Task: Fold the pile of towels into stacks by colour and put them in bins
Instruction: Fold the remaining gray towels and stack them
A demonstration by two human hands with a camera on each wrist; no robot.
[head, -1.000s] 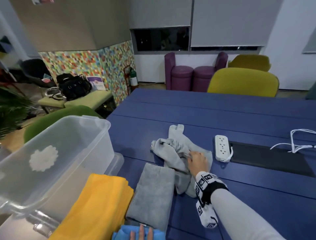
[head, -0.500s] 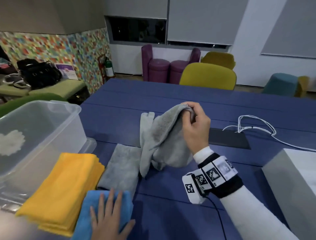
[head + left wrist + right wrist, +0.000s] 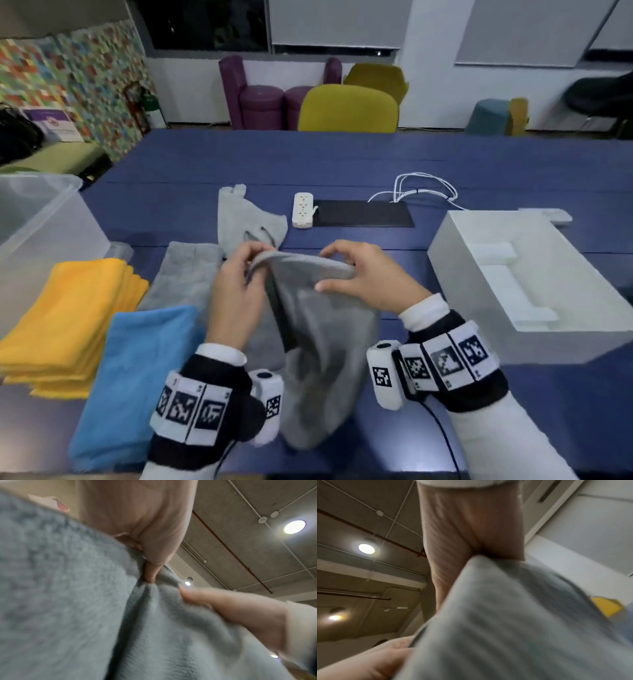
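both hands [image 3: 298, 284] pinching grey towel [image 3: 318, 359] top edge, unfolded | yellow stack [image 3: 72, 308], blue towel [image 3: 137, 383] folded left | one loose grey beyond | bins unfilled

The held towel [image 3: 318, 329] is grey, with a darker grey stripe down its fold. Grey too are the folded towel [image 3: 185, 274] and the loose one [image 3: 246, 219]. The stack [image 3: 72, 308] is yellow; the towel [image 3: 137, 377] beside it is light blue. The tabletop [image 3: 342, 164] is dark blue. The wristbands [image 3: 445, 363] are black with black-and-white square codes. The bin [image 3: 41, 219] is clear, the box [image 3: 534, 281] white, the strip [image 3: 303, 214] white, the mat [image 3: 363, 213] black.
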